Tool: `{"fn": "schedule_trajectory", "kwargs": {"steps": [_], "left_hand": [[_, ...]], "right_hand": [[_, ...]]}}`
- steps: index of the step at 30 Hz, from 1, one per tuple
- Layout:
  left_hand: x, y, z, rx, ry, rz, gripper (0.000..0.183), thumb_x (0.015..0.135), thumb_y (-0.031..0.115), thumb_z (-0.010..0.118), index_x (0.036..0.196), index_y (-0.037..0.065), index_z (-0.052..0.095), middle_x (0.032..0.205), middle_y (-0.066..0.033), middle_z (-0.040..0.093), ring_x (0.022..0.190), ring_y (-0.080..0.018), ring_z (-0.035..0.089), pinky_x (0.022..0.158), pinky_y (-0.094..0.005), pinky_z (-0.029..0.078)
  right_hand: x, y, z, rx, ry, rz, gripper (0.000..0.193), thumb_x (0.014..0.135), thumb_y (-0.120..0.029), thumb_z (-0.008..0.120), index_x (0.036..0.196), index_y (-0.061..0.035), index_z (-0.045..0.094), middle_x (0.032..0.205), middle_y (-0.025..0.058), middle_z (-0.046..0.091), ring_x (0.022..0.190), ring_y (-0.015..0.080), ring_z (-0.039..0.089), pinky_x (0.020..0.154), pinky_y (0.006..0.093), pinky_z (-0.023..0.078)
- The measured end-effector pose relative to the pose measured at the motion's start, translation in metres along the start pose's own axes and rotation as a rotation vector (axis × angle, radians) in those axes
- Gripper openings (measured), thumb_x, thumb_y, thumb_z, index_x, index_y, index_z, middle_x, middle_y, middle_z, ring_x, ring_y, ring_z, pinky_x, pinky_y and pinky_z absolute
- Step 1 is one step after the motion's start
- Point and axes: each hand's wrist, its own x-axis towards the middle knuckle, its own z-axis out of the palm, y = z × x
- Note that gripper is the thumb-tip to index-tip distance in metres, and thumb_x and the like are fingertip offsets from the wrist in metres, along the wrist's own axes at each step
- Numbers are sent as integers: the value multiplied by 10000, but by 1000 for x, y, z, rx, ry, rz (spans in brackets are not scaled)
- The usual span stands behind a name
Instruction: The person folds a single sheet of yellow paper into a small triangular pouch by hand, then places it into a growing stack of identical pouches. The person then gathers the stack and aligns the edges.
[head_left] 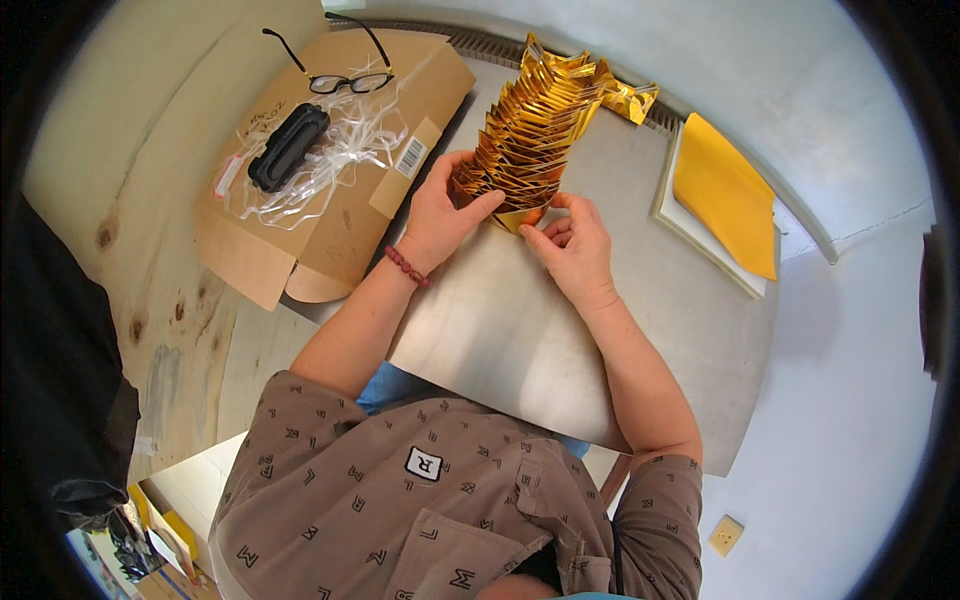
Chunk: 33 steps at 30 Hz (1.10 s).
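Note:
A long row of shiny gold foil pieces (525, 130), probably pouches, stands packed one behind another on a metal tabletop (500, 320). My left hand (445, 215), with a dark red bead bracelet (407, 267) at its wrist, grips the near left end of the row, thumb over the front pieces. At the near right corner, the thumb and fingers of my right hand (578, 245) pinch the edge of the nearest foil piece (515, 219). Fingertips on the far sides are partly hidden by the foil.
A cardboard box (340, 235) on the left bears eyeglasses (350, 83), a black case (288, 148) and tangled clear plastic strips (365, 135). Loose gold foil (630, 97) lies at the row's far end. A yellow sheet (722, 190) rests on a white pad (700, 235) at right, near the wall.

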Motion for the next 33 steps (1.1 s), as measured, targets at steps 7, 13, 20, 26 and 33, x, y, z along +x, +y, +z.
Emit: {"fn": "schedule_trajectory", "kwargs": {"steps": [7, 13, 20, 26, 33], "left_hand": [[-3, 2, 1, -7, 3, -27, 577, 880, 185, 843, 1352, 1, 567, 1199, -94, 707, 1076, -136, 674, 945, -290, 552], [-3, 4, 1, 38, 27, -48, 561, 865, 182, 854, 1321, 6, 580, 1152, -79, 710, 1035, -128, 672, 918, -284, 554], [0, 2, 0, 120, 51, -92, 533, 837, 229, 883, 1228, 18, 588, 1051, -57, 690, 940, -120, 652, 848, -276, 552], [2, 3, 0, 142, 41, -121, 511, 852, 251, 876, 1199, 20, 581, 1004, -60, 706, 894, -117, 659, 815, -274, 556], [2, 11, 0, 117, 33, -106, 457, 875, 241, 862, 1165, 27, 581, 984, -49, 721, 865, -93, 672, 793, -262, 564]], "right_hand": [[-2, -2, 1, 8, 3, 1, 447, 825, -127, 851, 1177, 1, 607, 1139, 122, 620, 731, 147, 693, 690, 288, 604], [-1, 0, 1, 28, 1, -11, 418, 829, -123, 848, 1153, -5, 612, 1107, 109, 630, 732, 140, 693, 684, 282, 602], [0, 0, 0, 18, -36, 48, 405, 834, -140, 848, 1130, -1, 608, 1087, 109, 634, 730, 147, 693, 685, 284, 600], [1, -4, -4, 38, -85, 142, 435, 837, -138, 835, 1169, 14, 600, 1120, 110, 645, 773, 157, 700, 712, 291, 595], [3, 2, -14, 253, -105, 75, 418, 889, -43, 674, 1301, -18, 606, 1154, 107, 673, 879, 146, 692, 764, 289, 582]]}}
